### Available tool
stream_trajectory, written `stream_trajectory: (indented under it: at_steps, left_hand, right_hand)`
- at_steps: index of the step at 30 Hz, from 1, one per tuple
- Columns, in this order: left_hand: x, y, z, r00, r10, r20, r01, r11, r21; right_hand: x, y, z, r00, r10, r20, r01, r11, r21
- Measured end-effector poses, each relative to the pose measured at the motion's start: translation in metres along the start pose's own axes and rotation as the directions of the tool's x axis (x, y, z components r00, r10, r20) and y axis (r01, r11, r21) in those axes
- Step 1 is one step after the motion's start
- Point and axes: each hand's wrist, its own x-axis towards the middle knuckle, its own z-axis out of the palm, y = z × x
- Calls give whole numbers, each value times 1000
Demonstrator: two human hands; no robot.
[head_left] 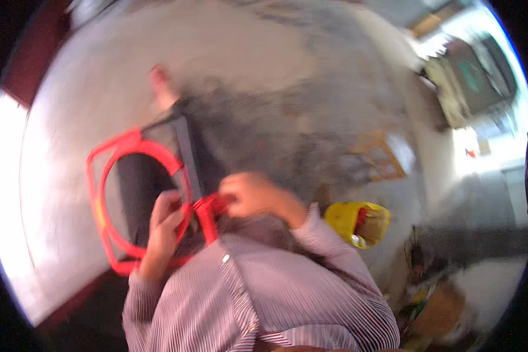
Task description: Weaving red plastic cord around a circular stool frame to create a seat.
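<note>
Across my lap lies a rectangular red frame (94,193) with a round red ring (104,193) inside it. Its far right side shows a dark bar (186,152). My left hand (166,220) is closed on the ring at its near right edge, fingers curled in. To its right, my right hand (249,195) grips a bunched red strip (211,205) beside the frame. One red length hangs down from the strip toward my shirt. Motion blurs the fingers of both hands, so how the strip joins the frame cannot be made out.
On the floor to my right stands a yellow container (341,220) with red and shiny things inside. Beyond it lies an orange-brown flat frame (384,158). A dark green bag (472,76) is at the far right. A brown round thing (443,308) sits at the near right.
</note>
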Motion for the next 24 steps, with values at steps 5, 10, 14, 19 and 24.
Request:
stream_trajectory:
  at_steps: [5,10,14,19,24]
  left_hand:
    - [-9,-10,-5,998,-13,-55,19,993,118]
    - [-7,-5,8,999,-28,-21,30,995,99]
    - [-7,-1,-1,1000,-10,14,9,996,94]
    - [1,-1,2,999,-40,-24,44,979,200]
    - [-5,3,-5,996,-76,44,65,975,211]
  right_hand:
    - [1,-6,-19,947,105,-303,216,489,845]
    - [8,0,-14,925,190,-328,315,95,944]
    - [14,2,9,936,342,-81,37,132,991]
    - [-6,27,17,830,519,-207,57,290,955]
    - [-41,34,10,736,631,-247,112,247,962]
